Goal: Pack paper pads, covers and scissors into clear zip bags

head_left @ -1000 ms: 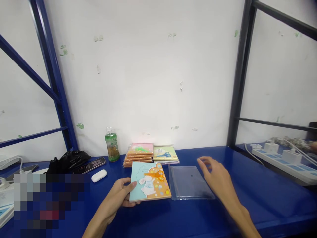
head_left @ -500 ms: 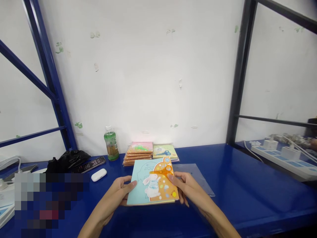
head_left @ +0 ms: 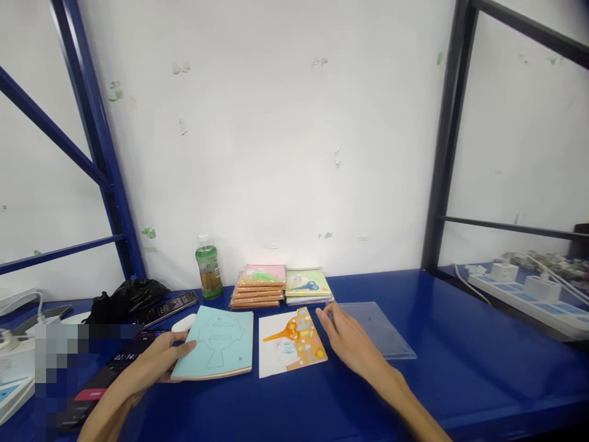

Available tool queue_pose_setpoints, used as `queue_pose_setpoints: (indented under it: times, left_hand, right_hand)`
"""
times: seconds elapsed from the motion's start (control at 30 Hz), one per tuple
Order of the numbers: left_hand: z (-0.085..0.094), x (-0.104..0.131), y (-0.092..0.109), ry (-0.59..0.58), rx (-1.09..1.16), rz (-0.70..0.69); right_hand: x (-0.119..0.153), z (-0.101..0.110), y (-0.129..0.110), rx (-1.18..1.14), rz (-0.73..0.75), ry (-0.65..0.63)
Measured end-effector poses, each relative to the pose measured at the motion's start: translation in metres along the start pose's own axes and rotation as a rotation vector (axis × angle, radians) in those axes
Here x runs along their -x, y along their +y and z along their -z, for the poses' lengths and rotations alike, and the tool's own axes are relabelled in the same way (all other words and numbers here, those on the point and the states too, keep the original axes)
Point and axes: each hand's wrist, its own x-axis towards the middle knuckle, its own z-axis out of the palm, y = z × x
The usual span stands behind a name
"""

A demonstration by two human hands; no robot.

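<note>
Left hand (head_left: 159,357): grip clamped on pad (head_left: 218,341). Right hand (head_left: 352,337): grip loosely apart, beside card (head_left: 294,348). Apparent step: separating pad, card. Lifting card calls for edge pinch.

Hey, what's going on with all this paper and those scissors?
Someone's left hand holds a light-blue pad. The right hand is beside a card with orange scissors on it; I can't tell whether it touches the card. A clear plastic sleeve lies partly behind that hand, and orange packets are stacked farther back.
</note>
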Motion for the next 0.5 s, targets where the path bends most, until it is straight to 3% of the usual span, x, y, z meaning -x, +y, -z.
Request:
queue_pose_setpoints:
  times: [0.13, 0.23, 0.37, 0.5]
  left_hand:
    - [-0.014, -0.011, -0.002, 0.02, -0.145, -0.1]
    - [-0.028, -0.015, -0.002, 0.062, -0.288, -0.17]
    - [-0.044, -0.017, -0.003, 0.085, -0.491, -0.188]
    - [-0.049, -0.016, -0.004, 0.156, -0.587, -0.165]
  right_hand:
    - [0.004, 0.014, 0.024, 0.131, -0.056, -0.051]
    - [-0.008, 0.029, 0.038, 0.209, -0.074, -0.053]
    - [-0.052, 0.042, 0.036, 0.274, -0.144, 0.012]
    - [-0.106, 0.032, 0.027, 0.256, -0.303, -0.004]
